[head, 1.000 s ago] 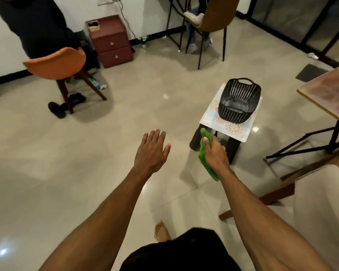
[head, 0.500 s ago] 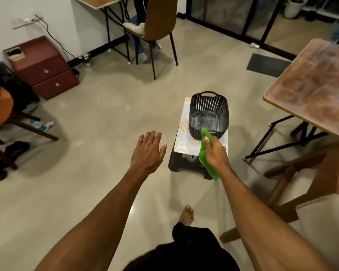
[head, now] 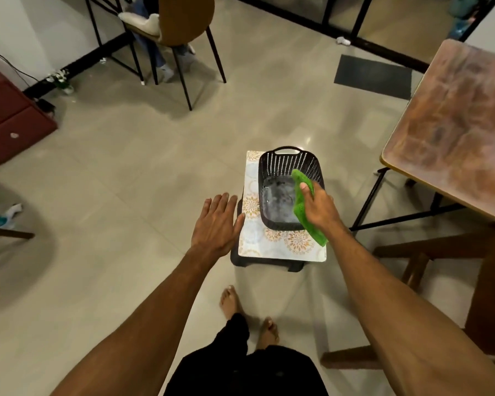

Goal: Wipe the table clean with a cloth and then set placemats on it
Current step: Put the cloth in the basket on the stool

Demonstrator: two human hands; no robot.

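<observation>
Grasping: right hand [head: 319,208] is clutching a green fuzzy cloth [head: 300,206] over the black slotted plastic basket [head: 286,162].
Left hand [head: 216,224]: is hovering released, flat, left of the basket.

Left hand [head: 216,221] splayed, right hand [head: 319,208] clenched
</observation>
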